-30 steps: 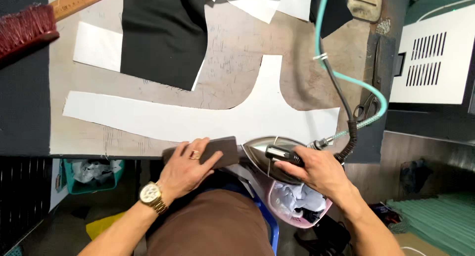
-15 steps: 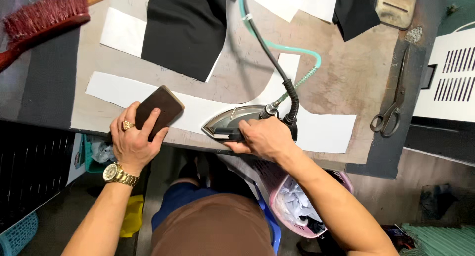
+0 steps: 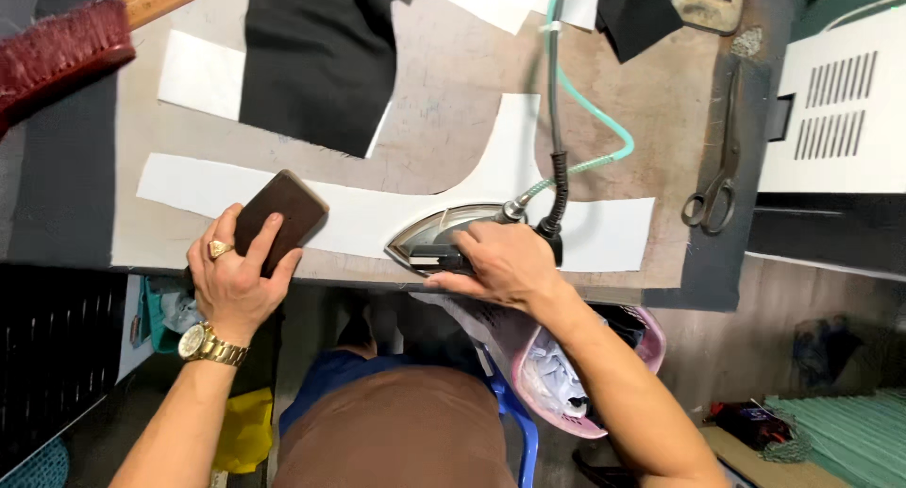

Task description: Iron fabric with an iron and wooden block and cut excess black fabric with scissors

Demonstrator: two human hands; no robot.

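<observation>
My right hand [image 3: 500, 261] grips the handle of a steam iron [image 3: 444, 235] that rests on a long white fabric piece [image 3: 377, 210] near the table's front edge. A black cord and a teal hose [image 3: 590, 120] run up from the iron's back. My left hand [image 3: 236, 276], with a ring and a gold watch, holds a dark brown block [image 3: 280, 214] pressed on the same white piece, left of the iron.
A black fabric piece [image 3: 316, 58] lies on the padded table [image 3: 444, 82] above the white piece. A red brush [image 3: 61, 44] sits at the far left, scissors [image 3: 717, 181] at the right. A white machine [image 3: 835, 101] stands right. A pink basket [image 3: 576, 375] is below.
The view has shifted. The iron has slid along the white piece, and my left hand with the brown block has stayed to its left, pressing the fabric.
</observation>
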